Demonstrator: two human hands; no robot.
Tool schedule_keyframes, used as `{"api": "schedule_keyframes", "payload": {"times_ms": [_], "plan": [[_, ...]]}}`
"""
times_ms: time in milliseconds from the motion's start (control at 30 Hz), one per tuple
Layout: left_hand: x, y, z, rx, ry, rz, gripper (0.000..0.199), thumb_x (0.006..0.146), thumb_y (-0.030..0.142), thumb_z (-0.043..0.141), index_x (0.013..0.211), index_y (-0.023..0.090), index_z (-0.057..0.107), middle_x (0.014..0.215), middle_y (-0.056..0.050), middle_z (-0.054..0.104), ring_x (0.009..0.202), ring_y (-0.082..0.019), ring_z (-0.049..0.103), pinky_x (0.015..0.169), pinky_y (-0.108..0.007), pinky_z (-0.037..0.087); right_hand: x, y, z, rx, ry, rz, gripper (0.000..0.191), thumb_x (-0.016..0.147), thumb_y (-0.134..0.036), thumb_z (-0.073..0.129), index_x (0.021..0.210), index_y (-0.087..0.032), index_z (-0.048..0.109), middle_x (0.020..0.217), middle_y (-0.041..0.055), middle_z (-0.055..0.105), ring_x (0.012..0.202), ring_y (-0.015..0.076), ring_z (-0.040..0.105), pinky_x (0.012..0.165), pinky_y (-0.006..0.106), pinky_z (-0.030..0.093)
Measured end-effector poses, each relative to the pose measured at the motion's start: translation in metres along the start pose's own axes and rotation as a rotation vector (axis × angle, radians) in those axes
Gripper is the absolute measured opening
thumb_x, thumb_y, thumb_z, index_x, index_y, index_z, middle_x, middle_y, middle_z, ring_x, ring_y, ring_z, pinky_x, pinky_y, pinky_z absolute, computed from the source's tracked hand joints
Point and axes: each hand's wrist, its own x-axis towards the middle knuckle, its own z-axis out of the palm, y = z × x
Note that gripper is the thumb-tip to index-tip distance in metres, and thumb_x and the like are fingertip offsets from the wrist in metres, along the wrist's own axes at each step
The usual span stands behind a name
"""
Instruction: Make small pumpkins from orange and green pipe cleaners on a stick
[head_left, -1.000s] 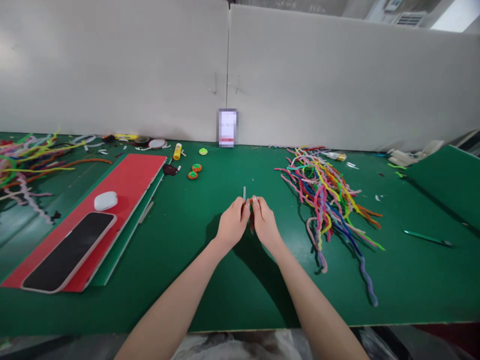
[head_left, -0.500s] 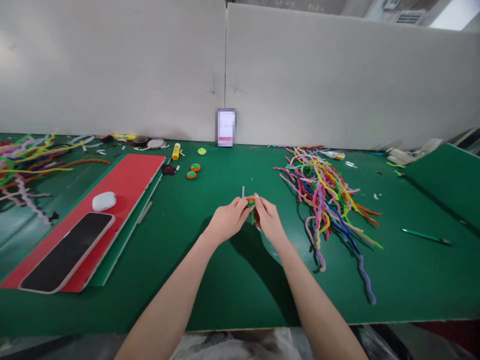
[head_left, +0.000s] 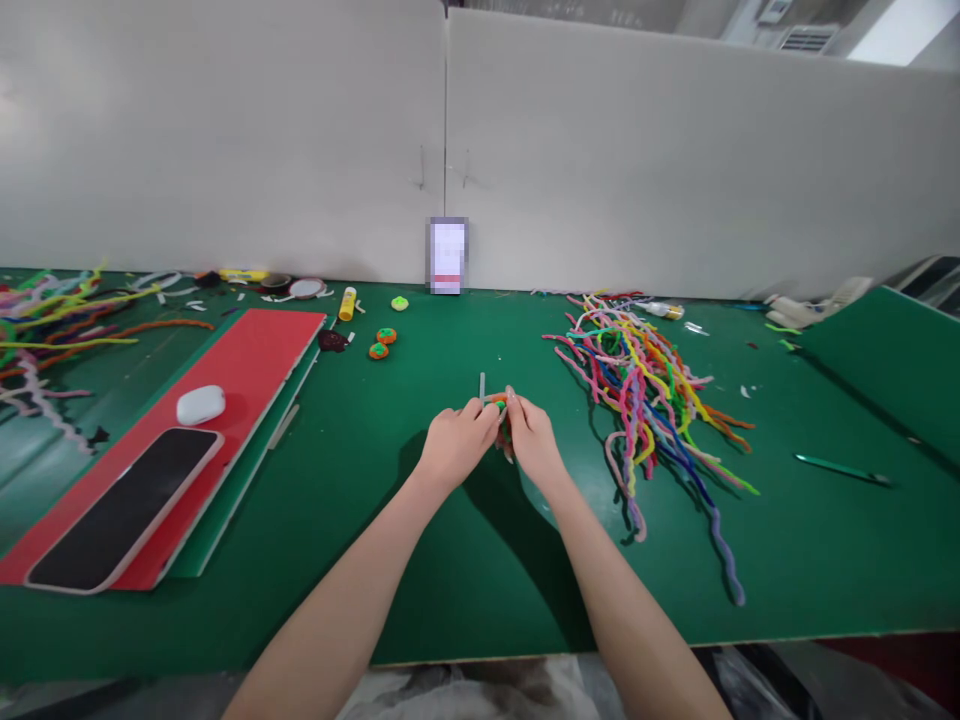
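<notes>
Near the middle of the green table, my left hand (head_left: pixel 461 440) and my right hand (head_left: pixel 531 440) meet with fingers pinched. Between the fingertips is a small orange and green pipe cleaner piece (head_left: pixel 499 399), both hands closed on it. Fingers cover most of its shape. A thin grey strip (head_left: pixel 482 385) lies just beyond my left fingers. Farther off, to the left, are two small orange pieces with green tops, the nearer one (head_left: pixel 379 351) close to the other (head_left: pixel 386 335). A yellow-green one (head_left: pixel 400 303) sits behind them.
A heap of colourful pipe cleaners (head_left: pixel 637 380) spreads on the right, another (head_left: pixel 67 320) at far left. A phone (head_left: pixel 127 510) and white case (head_left: pixel 200 405) rest on a red board (head_left: pixel 255 350). Behind stand a glue stick (head_left: pixel 348 304) and a lit phone (head_left: pixel 448 255). A green pen (head_left: pixel 844 470) lies right.
The whole view has shifted slightly. My left fingers have closed in over the orange and green piece, so less of it shows. Both hands stay in nearly the same place.
</notes>
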Motion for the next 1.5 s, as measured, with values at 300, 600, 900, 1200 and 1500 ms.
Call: {"api": "schedule_keyframes", "payload": {"times_ms": [300, 600, 900, 1200, 1500], "plan": [[-0.001, 0.004, 0.004, -0.089, 0.101, -0.014, 0.028, 0.085, 0.021, 0.035, 0.067, 0.016, 0.055, 0.057, -0.004, 0.054, 0.047, -0.013, 0.048, 0.05, -0.026, 0.024, 0.0, 0.005, 0.0, -0.197, 0.051, -0.095, 0.044, 0.087, -0.044, 0.029, 0.085, -0.018, 0.064, 0.055, 0.0028, 0.057, 0.046, 0.0148, 0.051, 0.044, 0.025, 0.036], [0.0, 0.005, 0.01, 0.152, 0.264, 0.109, 0.026, 0.084, 0.017, 0.036, 0.066, 0.015, 0.055, 0.051, -0.002, 0.054, 0.042, -0.013, 0.048, 0.046, -0.028, 0.023, 0.002, 0.006, 0.001, -0.302, 0.064, -0.131, 0.045, 0.088, -0.039, 0.027, 0.084, -0.014, 0.064, 0.068, 0.0073, 0.064, 0.057, 0.0167, 0.056, 0.056, 0.026, 0.04], [0.0, 0.004, 0.007, 0.132, 0.18, 0.082, 0.026, 0.084, 0.017, 0.035, 0.068, 0.015, 0.055, 0.055, -0.003, 0.059, 0.044, -0.013, 0.052, 0.047, -0.028, 0.024, 0.002, 0.006, 0.001, -0.269, 0.05, -0.12, 0.043, 0.088, -0.041, 0.028, 0.083, -0.015, 0.062, 0.064, 0.0057, 0.061, 0.055, 0.0155, 0.054, 0.054, 0.026, 0.04], [-0.001, 0.002, 0.0, 0.004, 0.0, 0.011, 0.029, 0.088, 0.023, 0.029, 0.08, 0.013, 0.055, 0.073, -0.006, 0.067, 0.054, -0.013, 0.058, 0.05, -0.025, 0.031, 0.0, 0.002, 0.001, -0.024, -0.045, -0.019, 0.044, 0.086, -0.048, 0.033, 0.074, -0.015, 0.059, 0.043, -0.0027, 0.044, 0.035, 0.0096, 0.042, 0.036, 0.021, 0.033], [0.0, 0.0, 0.004, 0.031, 0.047, 0.058, 0.027, 0.086, 0.021, 0.032, 0.076, 0.013, 0.056, 0.061, -0.004, 0.064, 0.05, -0.014, 0.057, 0.049, -0.026, 0.031, 0.0, 0.0, 0.0, 0.082, -0.107, 0.044, 0.045, 0.084, -0.051, 0.036, 0.078, -0.014, 0.061, 0.038, -0.0051, 0.041, 0.029, 0.0081, 0.039, 0.03, 0.02, 0.03]]}}
